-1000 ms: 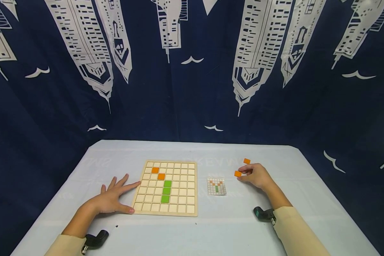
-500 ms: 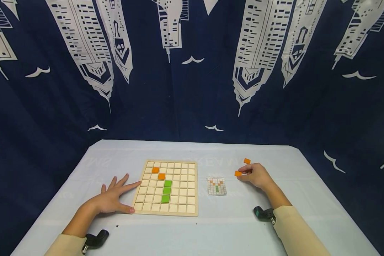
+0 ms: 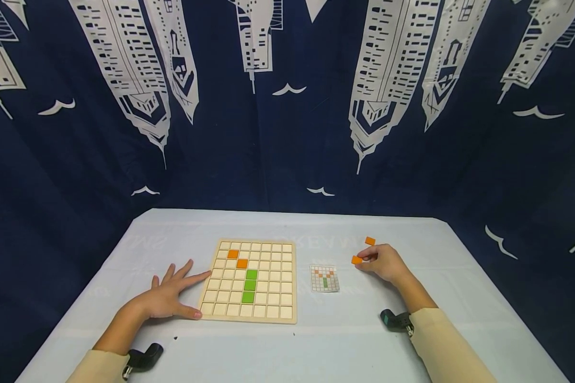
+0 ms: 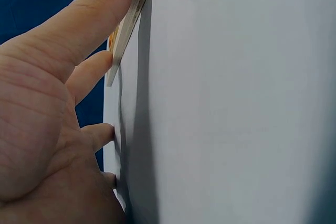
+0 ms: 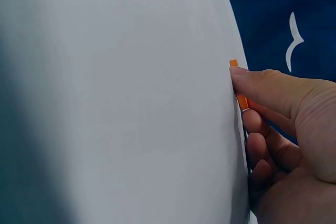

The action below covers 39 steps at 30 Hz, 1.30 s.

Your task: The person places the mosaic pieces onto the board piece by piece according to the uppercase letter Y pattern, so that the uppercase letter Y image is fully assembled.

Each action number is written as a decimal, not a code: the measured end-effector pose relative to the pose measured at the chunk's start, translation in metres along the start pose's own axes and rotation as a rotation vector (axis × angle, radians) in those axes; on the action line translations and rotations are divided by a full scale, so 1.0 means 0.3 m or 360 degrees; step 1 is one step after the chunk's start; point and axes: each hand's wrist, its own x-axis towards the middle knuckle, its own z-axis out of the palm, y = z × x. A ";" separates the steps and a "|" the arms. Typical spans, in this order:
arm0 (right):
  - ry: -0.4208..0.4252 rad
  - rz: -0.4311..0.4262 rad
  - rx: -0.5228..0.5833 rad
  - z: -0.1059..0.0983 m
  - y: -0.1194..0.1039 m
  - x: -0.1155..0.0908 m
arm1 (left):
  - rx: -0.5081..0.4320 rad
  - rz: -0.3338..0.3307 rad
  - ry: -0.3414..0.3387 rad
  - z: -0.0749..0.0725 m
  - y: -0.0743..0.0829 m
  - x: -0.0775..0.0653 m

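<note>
A wooden grid board (image 3: 294, 282) with cream squares lies left of centre on the table. Two orange tiles, one of them this orange tile (image 3: 241, 264), run diagonally in it, and three green tiles, such as this green tile (image 3: 249, 285), form a column below. My left hand (image 3: 165, 300) spreads its fingers at the board's left side, thumb and index finger touching the edge. To the right, my right hand (image 3: 385, 264) pinches an orange square tile (image 3: 356, 259) between thumb and fingers, low over the tabletop. Another orange tile (image 3: 370, 241) lies just beyond that hand.
A small printed pattern card (image 3: 324, 279) lies between the board and my right hand. The white-covered table (image 3: 249, 354) has small dark specks near the front. A dark blue curtain (image 3: 268, 143) hangs behind it. Black wrist devices sit at both sleeves.
</note>
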 end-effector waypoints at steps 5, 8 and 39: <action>0.0012 -0.0025 -0.0028 0.000 0.003 -0.002 | -0.0006 -0.0001 -0.0002 -0.002 0.002 0.000; 0.0014 -0.0034 -0.0030 0.000 0.006 -0.005 | -0.0007 0.0000 -0.0005 -0.002 0.003 0.000; -0.0037 -0.0175 0.0084 0.011 -0.044 -0.060 | 0.0035 -0.0017 0.0004 0.001 0.000 0.003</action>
